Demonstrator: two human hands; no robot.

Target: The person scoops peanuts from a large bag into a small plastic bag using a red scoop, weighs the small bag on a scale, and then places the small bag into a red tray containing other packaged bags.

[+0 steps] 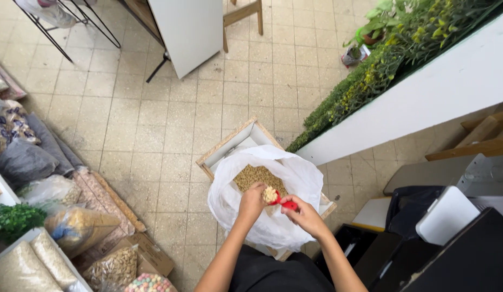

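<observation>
Down by the floor, the person leans over a large white plastic bag (302, 178) that sits open inside a shallow wooden crate (230, 141) on the tiled floor (154, 119). Pale grain (257, 176) fills the bottom of the bag. The right hand (302, 215) pinches the handle of a small red scoop (284, 203), which is heaped with grain and held just above the bag's mouth. The left hand (252, 201) is curled beside the scoop's bowl, fingertips touching the heap; whether it grips anything I cannot tell. To the left, clear sacks of dry goods (57, 221) lie stacked along the wall. A white planter ledge (424, 92) with green plants (386, 59) runs diagonally at the right.
</observation>
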